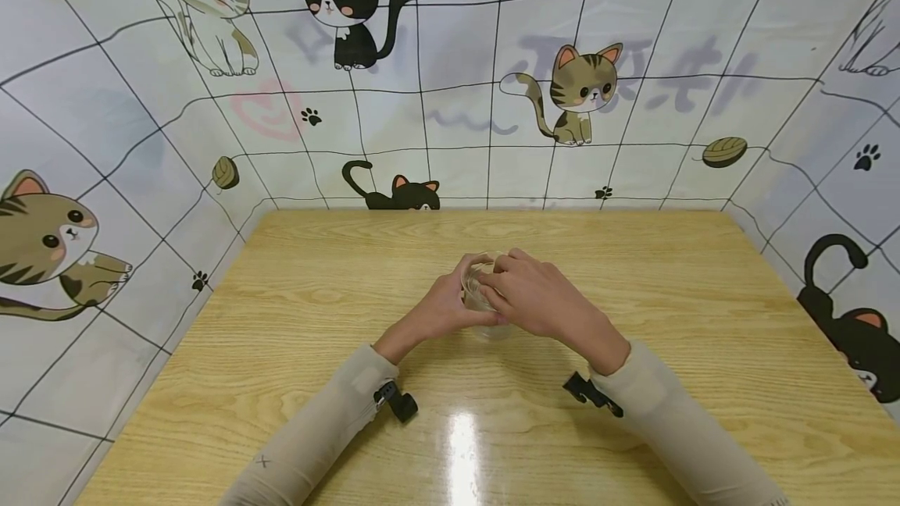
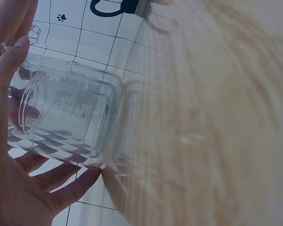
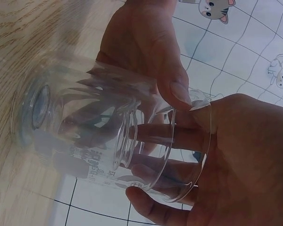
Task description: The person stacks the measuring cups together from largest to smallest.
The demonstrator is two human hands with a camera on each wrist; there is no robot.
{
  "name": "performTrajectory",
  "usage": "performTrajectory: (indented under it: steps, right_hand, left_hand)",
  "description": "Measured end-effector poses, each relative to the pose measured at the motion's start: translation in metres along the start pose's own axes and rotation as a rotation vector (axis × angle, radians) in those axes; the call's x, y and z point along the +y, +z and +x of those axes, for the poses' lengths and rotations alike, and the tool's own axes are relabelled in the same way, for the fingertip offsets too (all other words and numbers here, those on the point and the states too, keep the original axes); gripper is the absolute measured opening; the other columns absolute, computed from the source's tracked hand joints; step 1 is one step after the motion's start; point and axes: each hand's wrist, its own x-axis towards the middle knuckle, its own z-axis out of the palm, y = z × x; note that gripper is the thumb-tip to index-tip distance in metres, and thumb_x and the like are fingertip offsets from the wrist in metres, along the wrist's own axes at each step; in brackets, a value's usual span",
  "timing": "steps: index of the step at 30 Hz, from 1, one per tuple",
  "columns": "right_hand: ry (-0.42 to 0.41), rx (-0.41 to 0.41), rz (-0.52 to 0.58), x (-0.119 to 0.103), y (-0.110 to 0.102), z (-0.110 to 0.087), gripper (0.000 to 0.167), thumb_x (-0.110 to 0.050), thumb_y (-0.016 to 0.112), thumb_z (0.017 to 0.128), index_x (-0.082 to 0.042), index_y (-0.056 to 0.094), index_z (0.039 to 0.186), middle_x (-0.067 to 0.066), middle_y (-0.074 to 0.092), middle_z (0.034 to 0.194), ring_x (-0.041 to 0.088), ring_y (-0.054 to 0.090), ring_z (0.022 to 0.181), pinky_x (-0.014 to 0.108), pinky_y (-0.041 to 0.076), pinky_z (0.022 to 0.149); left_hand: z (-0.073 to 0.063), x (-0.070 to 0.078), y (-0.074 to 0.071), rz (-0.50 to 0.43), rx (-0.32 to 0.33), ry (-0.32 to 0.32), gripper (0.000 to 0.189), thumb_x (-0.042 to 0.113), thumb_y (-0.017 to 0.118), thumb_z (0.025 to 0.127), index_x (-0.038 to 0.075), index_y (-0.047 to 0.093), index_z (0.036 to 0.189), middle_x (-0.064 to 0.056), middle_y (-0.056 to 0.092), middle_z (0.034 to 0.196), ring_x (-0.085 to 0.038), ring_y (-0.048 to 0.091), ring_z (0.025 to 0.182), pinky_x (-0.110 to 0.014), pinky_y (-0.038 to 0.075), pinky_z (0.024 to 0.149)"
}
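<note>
A clear glass cup [image 1: 492, 332] with printed lettering stands upright on the wooden table. My left hand [image 1: 443, 304] wraps around its side. In the left wrist view, the fingers of my left hand [image 2: 23, 188] spread along the wall of the cup [image 2: 85, 108]. From above, my right hand [image 1: 537, 295] grips the cup's mouth. Several fingers of my right hand [image 3: 245, 160] show through or inside the glass, while one curls outside the rim. Clear rings [image 3: 126, 136] lie below the mouth; I cannot tell whether they belong to a second nested glass.
The light wooden table [image 1: 316, 272] spreads around both hands. Cloth walls [image 1: 478, 123] printed with cats and grid lines stand behind it and at both sides. Dark straps [image 1: 397, 400] sit at the sleeve cuffs.
</note>
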Motion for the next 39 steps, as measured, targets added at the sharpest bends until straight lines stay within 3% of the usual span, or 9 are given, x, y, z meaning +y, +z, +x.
performTrajectory:
  steps: [9, 17, 25, 32, 39]
  right_hand:
    - [-0.001, 0.004, 0.003, -0.0017, -0.0017, -0.0003, 0.033, -0.032, 0.052, 0.109, -0.017, 0.075, 0.127, 0.007, 0.071, 0.113, 0.024, 0.061, 0.103, 0.037, 0.057, 0.070]
    - [-0.001, 0.001, 0.003, -0.0020, -0.0020, -0.0002, 0.032, -0.031, 0.052, 0.109, -0.017, 0.075, 0.127, 0.007, 0.071, 0.113, 0.024, 0.061, 0.103, 0.037, 0.057, 0.070]
    - [0.003, -0.007, 0.002, -0.0019, -0.0023, 0.0003, 0.032, -0.031, 0.052, 0.109, -0.018, 0.074, 0.127, 0.007, 0.070, 0.111, 0.024, 0.060, 0.102, 0.035, 0.056, 0.067]
    - [0.003, -0.008, 0.001, -0.0021, -0.0024, 0.0006, 0.032, -0.031, 0.052, 0.109, -0.018, 0.074, 0.127, 0.006, 0.070, 0.111, 0.023, 0.060, 0.101, 0.035, 0.055, 0.066]
    - [-0.004, -0.003, -0.013, -0.0019, -0.0020, 0.0003, 0.033, -0.033, 0.051, 0.109, -0.018, 0.074, 0.128, 0.007, 0.070, 0.111, 0.024, 0.061, 0.101, 0.035, 0.055, 0.065]
  left_hand:
    - [0.0000, -0.0001, 0.0001, 0.001, -0.003, 0.006, 0.091, 0.043, 0.086, 0.081, 0.039, 0.031, 0.153, 0.001, 0.063, 0.137, -0.009, 0.045, 0.060, -0.030, 0.045, 0.061]
    - [0.0003, -0.0010, 0.0002, 0.002, -0.005, 0.012, 0.091, 0.043, 0.086, 0.082, 0.039, 0.031, 0.154, 0.001, 0.059, 0.145, -0.011, 0.057, 0.081, -0.032, 0.050, 0.072]
    - [0.0008, -0.0007, 0.0003, 0.001, -0.001, 0.010, 0.089, 0.042, 0.086, 0.082, 0.040, 0.032, 0.153, 0.005, 0.063, 0.136, -0.010, 0.047, 0.063, -0.031, 0.047, 0.064]
    - [0.0000, -0.0001, -0.0005, 0.010, -0.004, 0.007, 0.090, 0.043, 0.086, 0.082, 0.039, 0.032, 0.153, 0.003, 0.062, 0.139, -0.011, 0.052, 0.071, -0.031, 0.048, 0.067]
    - [-0.0002, 0.0009, -0.0003, 0.009, -0.004, 0.016, 0.095, 0.042, 0.086, 0.082, 0.027, 0.031, 0.157, 0.001, 0.062, 0.139, -0.014, 0.054, 0.076, -0.033, 0.049, 0.069]
